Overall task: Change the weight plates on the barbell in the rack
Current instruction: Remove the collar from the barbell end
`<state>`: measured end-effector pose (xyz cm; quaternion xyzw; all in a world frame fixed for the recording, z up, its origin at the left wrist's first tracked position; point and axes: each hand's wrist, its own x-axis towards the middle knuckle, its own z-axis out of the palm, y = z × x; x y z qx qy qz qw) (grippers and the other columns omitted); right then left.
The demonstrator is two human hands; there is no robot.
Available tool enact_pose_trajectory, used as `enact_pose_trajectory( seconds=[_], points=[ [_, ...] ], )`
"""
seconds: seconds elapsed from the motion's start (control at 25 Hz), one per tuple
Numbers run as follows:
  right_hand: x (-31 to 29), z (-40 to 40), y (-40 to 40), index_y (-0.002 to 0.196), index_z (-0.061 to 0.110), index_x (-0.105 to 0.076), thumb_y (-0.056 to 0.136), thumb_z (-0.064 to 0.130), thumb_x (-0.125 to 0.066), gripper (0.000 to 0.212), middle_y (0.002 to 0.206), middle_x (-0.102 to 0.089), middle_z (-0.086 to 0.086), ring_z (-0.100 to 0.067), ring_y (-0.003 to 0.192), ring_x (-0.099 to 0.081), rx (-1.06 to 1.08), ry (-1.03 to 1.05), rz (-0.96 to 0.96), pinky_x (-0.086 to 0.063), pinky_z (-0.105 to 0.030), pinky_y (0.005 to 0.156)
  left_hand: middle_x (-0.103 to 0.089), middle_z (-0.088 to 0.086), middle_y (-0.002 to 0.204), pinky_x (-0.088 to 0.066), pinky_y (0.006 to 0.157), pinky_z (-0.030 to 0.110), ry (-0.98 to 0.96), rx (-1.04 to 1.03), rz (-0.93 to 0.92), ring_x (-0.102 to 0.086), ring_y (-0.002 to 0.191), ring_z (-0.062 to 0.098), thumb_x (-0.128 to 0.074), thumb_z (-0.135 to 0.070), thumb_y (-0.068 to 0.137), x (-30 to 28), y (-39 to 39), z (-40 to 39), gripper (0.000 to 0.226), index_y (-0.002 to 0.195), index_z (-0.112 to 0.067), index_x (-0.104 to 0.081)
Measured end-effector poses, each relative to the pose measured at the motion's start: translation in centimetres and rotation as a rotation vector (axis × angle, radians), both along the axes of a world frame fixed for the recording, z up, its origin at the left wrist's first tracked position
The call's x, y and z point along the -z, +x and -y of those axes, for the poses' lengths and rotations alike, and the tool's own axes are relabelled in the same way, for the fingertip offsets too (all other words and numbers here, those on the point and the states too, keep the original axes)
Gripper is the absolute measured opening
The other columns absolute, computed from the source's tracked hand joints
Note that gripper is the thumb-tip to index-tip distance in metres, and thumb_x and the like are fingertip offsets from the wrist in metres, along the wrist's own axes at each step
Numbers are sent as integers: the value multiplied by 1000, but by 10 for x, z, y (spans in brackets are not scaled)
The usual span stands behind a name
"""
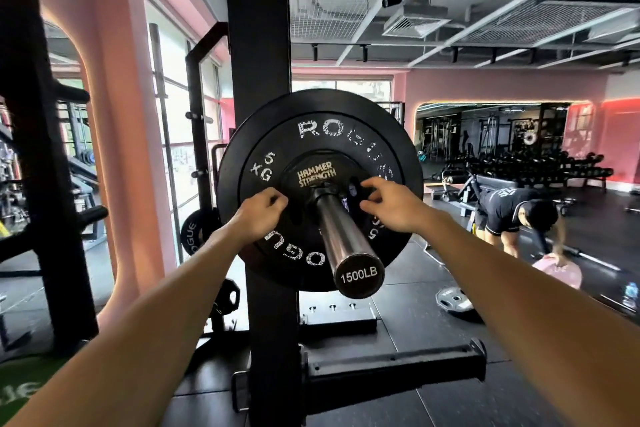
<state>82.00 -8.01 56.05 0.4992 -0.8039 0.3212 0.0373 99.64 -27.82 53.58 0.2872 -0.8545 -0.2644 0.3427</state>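
Covering part of the small Hammer Strength plate [316,174], the left hand [260,215] and right hand [390,205] curl fingers round its edges on the barbell sleeve [343,239]. Three stacked plates show: it, the 5 KG Rogue plate [277,163], and a larger rear plate [235,163] whose face is mostly hidden. A rack upright [258,45] hides the bar's shaft.
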Motion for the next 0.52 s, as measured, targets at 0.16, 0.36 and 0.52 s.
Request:
enact_pose_trajectory(
  seconds=[0.16, 0.36, 0.52],
  points=[
    [3, 20, -8, 140, 28, -44, 92, 19, -60, 51, 121, -62, -5, -19, 105, -60, -96, 28, 5, -43, -23, 88, -68, 6, 80, -51, 65, 28, 94, 79, 3, -61, 67, 22, -43, -35, 103, 3, -27, -2, 34, 87, -15, -64],
    [3, 34, -12, 129, 24, -57, 86, 3, -52, 48, 112, -66, -2, -19, 104, -61, -131, -13, -1, -47, -25, 89, -67, 8, 70, -47, 60, 31, 244, 119, 0, -58, 53, 20, -34, -34, 105, -4, -43, -16, 50, 77, -4, -63],
    [7, 38, -13, 118, 25, -62, 78, -5, -44, 52, 96, -66, 3, -22, 96, -65, -113, -70, 39, -52, -32, 90, -64, 9, 65, -44, 49, 26, 268, 88, -12, -58, 52, 20, -34, -32, 106, -10, -45, -19, 53, 73, -1, -62]
  ],
)
